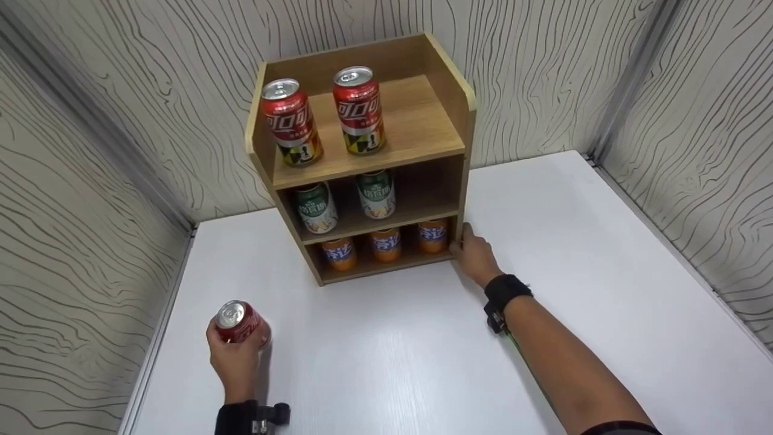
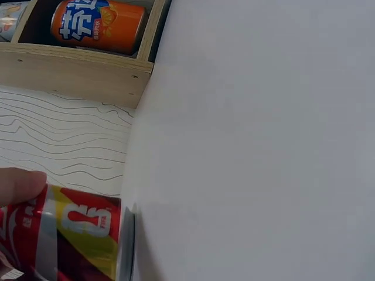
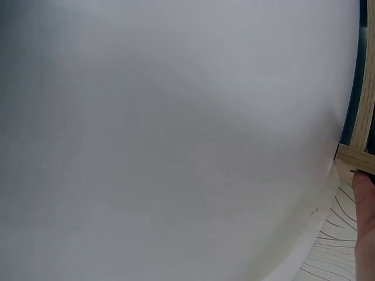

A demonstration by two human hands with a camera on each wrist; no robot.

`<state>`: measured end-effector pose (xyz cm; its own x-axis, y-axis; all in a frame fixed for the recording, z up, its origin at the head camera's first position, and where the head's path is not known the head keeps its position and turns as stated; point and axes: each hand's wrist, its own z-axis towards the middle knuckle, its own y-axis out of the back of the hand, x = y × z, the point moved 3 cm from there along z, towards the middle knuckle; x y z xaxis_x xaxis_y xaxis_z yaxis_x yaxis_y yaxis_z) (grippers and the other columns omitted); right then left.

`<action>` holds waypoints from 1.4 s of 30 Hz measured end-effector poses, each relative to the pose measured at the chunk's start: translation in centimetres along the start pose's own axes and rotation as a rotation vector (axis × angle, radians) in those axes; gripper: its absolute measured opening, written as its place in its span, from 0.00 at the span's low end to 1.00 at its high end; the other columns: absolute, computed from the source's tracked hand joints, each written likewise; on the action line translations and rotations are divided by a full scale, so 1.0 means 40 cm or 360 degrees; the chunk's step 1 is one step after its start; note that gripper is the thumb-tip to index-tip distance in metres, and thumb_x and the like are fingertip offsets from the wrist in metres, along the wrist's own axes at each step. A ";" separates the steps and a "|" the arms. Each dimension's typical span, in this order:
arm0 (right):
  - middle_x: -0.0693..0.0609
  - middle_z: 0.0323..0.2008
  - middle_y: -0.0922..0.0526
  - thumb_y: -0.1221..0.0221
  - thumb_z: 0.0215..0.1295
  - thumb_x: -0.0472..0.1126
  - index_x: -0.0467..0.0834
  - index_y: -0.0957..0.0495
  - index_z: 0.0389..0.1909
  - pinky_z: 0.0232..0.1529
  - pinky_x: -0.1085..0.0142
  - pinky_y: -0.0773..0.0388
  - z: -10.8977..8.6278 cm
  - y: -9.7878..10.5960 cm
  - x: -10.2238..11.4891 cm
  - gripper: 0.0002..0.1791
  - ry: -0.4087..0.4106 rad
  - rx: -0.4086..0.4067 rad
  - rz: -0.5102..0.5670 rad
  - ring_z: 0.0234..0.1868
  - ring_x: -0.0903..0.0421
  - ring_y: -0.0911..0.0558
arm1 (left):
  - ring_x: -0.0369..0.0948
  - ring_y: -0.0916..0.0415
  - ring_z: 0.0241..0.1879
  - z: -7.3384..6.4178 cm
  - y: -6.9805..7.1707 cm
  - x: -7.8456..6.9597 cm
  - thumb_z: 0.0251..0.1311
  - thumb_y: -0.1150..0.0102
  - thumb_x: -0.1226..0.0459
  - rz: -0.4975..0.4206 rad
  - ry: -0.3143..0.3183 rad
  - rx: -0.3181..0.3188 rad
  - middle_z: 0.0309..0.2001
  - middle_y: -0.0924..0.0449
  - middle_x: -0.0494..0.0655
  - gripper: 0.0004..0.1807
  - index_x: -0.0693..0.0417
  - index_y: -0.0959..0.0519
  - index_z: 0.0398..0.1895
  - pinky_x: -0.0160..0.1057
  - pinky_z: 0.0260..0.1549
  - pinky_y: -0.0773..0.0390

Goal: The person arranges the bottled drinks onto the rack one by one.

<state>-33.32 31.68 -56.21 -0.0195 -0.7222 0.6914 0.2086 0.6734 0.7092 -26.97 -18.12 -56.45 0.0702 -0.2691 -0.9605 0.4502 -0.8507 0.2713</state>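
Observation:
My left hand (image 1: 234, 356) grips a red cola can (image 1: 244, 326) low at the table's left side, fingers and thumb around its body. In the left wrist view, a finger lies across the side of the red can (image 2: 82, 231), whose rim is close to the white tabletop. My right hand (image 1: 477, 257) holds the lower right front corner of a small wooden shelf (image 1: 462, 181), thumb at the front edge and fingers along the outer side. The right wrist view catches only one digit (image 3: 364, 205) against the shelf's corner (image 3: 354, 155).
Two red cola cans (image 1: 359, 115) stand on the shelf's top level. Two green-and-white cans (image 1: 377, 196) are on the middle level, three orange cans (image 1: 386, 244) on the bottom. Patterned wall panels (image 1: 543, 72) enclose the white table (image 1: 374, 362) behind and at both sides.

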 end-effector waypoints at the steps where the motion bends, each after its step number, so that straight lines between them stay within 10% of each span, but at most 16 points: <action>1: 0.43 0.30 0.21 0.50 0.72 0.41 0.32 0.38 0.59 0.32 0.54 0.23 0.000 -0.001 0.000 0.22 -0.0006 0.0007 -0.0004 0.31 0.47 0.20 | 0.59 0.47 0.70 -0.001 0.001 0.000 0.47 0.30 0.73 0.0001 0.0011 0.0003 0.71 0.44 0.62 0.53 0.55 0.50 0.75 0.60 0.63 0.41; 14: 0.43 0.32 0.20 0.51 0.72 0.41 0.33 0.39 0.59 0.34 0.55 0.22 0.004 -0.004 0.003 0.21 0.0003 0.0064 0.0007 0.32 0.49 0.19 | 0.56 0.35 0.60 -0.044 -0.014 -0.107 0.42 0.26 0.72 0.0059 -0.0321 -0.0082 0.62 0.33 0.61 0.47 0.62 0.39 0.69 0.58 0.54 0.33; 30: 0.39 0.38 0.20 0.51 0.72 0.42 0.31 0.41 0.64 0.39 0.53 0.23 0.009 -0.006 -0.007 0.26 -0.0044 0.0081 0.0030 0.38 0.46 0.19 | 0.45 0.29 0.53 -0.111 -0.075 -0.363 0.37 0.19 0.66 -0.0077 -0.0837 -0.0012 0.56 0.26 0.53 0.47 0.64 0.33 0.64 0.48 0.48 0.30; 42: 0.36 0.37 0.20 0.50 0.73 0.42 0.27 0.45 0.67 0.38 0.51 0.22 0.007 -0.004 -0.010 0.30 0.0010 0.0053 -0.0037 0.37 0.42 0.18 | 0.49 0.30 0.51 -0.200 -0.134 -0.557 0.38 0.22 0.74 -0.0230 -0.0960 0.0194 0.54 0.27 0.62 0.43 0.70 0.33 0.61 0.51 0.48 0.30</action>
<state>-33.63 31.92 -56.57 -0.0177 -0.7386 0.6740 0.1757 0.6613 0.7293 -23.81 -3.94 -36.99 -0.5139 -0.3248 -0.7940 0.3105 -0.9332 0.1809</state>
